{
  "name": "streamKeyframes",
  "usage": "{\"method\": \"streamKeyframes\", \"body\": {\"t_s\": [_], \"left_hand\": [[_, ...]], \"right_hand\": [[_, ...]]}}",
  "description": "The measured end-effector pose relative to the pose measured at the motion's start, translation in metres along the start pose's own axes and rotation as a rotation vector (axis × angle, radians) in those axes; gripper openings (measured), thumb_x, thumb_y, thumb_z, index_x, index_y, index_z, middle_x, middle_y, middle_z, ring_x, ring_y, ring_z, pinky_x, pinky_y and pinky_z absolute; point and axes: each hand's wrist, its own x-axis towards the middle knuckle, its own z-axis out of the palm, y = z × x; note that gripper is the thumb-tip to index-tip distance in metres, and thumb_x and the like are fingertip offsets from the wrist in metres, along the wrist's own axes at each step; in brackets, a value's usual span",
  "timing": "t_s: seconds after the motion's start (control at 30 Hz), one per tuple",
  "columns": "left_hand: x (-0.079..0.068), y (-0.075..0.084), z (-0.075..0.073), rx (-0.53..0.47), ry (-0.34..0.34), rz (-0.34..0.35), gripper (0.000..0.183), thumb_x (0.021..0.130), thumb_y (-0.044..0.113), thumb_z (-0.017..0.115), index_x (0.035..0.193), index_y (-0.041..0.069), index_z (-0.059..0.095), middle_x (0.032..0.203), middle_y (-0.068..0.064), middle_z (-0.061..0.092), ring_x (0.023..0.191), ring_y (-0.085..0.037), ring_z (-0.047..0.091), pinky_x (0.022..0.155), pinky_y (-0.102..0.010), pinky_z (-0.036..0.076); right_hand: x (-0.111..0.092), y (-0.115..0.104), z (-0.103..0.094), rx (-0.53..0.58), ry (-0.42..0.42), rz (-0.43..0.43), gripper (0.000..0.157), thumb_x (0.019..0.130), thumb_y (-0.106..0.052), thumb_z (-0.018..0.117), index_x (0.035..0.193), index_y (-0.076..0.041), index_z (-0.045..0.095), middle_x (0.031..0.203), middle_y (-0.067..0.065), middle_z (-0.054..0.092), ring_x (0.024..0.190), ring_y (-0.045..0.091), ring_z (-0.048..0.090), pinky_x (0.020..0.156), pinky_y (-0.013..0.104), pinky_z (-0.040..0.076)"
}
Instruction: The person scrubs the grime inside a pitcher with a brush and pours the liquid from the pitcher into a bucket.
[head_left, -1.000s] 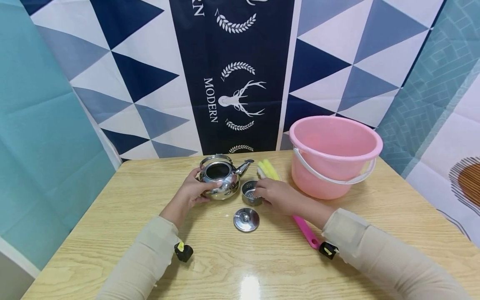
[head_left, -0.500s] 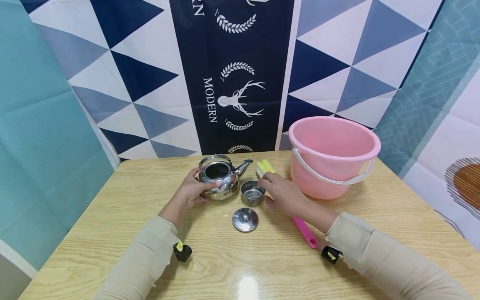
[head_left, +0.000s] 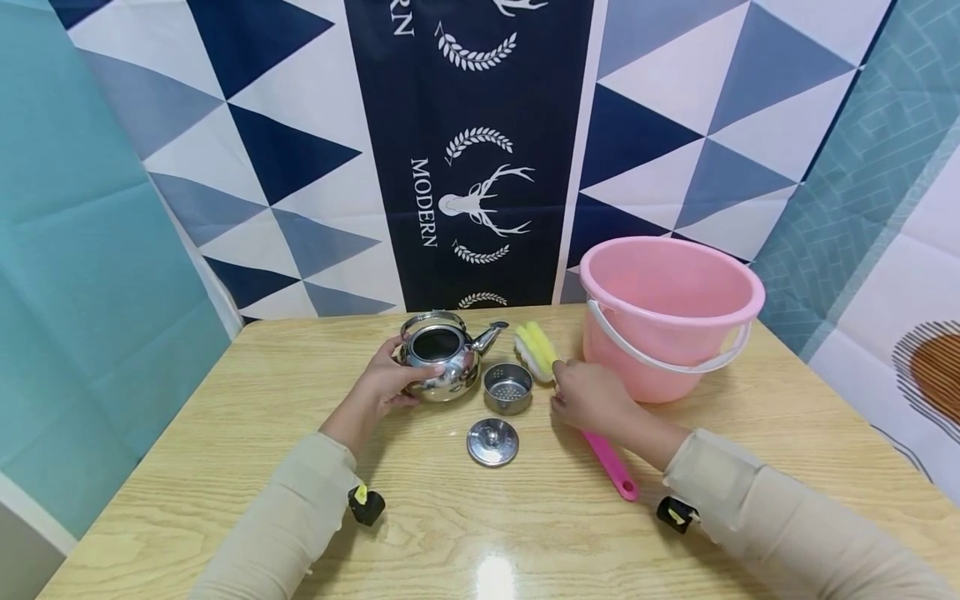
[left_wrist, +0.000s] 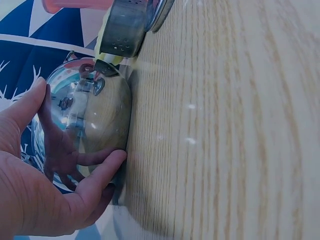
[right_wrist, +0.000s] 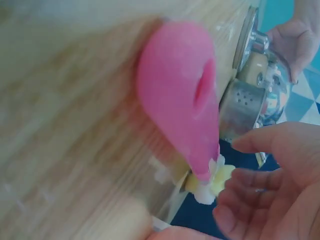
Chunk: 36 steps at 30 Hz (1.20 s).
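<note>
Left grip (head_left: 390, 377) on kettle (head_left: 456, 380), opening (head_left: 437, 342), head view only

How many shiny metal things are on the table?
3: the kettle, held by the left hand; the perforated strainer basket, just right of the kettle; and the round lid, lying in front of the basket. Anything behind the pink bucket would be hidden.

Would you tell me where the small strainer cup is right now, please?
In the head view, the strainer cup stands near the centre, just right of the kettle and beyond the lid.
</note>
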Motion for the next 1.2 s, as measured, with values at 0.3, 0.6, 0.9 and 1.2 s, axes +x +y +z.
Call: {"method": "streamKeyframes", "body": {"t_s": [0.3,0.6,0.9,1.2], "left_hand": [[0.000,0.000,0.001,0.014,0.006,-0.001,0.090,0.079,0.007,0.082,0.150,0.024,0.029,0.140,-0.018,0.037,0.120,-0.041,0.048,0.083,-0.055,0.054],[0.001,0.000,0.001,0.021,0.001,0.002,0.090,0.080,0.008,0.082,0.151,0.024,0.029,0.139,-0.018,0.037,0.119,-0.041,0.048,0.083,-0.055,0.054],[0.001,-0.001,0.001,0.020,0.008,-0.001,0.091,0.080,0.009,0.082,0.151,0.024,0.028,0.140,-0.019,0.036,0.122,-0.041,0.046,0.085,-0.055,0.053],[0.002,-0.002,0.000,0.018,0.000,0.010,0.089,0.080,0.009,0.082,0.150,0.023,0.030,0.139,-0.018,0.038,0.121,-0.041,0.047,0.084,-0.055,0.053]], "right_hand": [[-0.002,0.013,-0.001,0.080,-0.232,0.164,0.025,0.077,-0.026,0.074,0.068,-0.013,0.054,0.064,0.001,0.053,0.057,0.021,0.050,0.049,0.035,0.043],[-0.006,0.020,0.007,0.169,-0.240,0.217,0.021,0.078,-0.020,0.069,0.066,-0.012,0.054,0.061,0.002,0.053,0.053,0.020,0.048,0.047,0.033,0.040],[-0.008,0.026,0.016,0.443,-0.209,0.306,0.022,0.092,-0.015,0.059,0.074,-0.006,0.053,0.057,0.005,0.054,0.044,0.015,0.052,0.041,0.028,0.045],[-0.010,0.026,0.016,1.008,-0.335,0.415,0.013,0.094,0.000,0.050,0.082,0.004,0.051,0.062,0.005,0.052,0.050,0.011,0.050,0.044,0.021,0.044]]}}
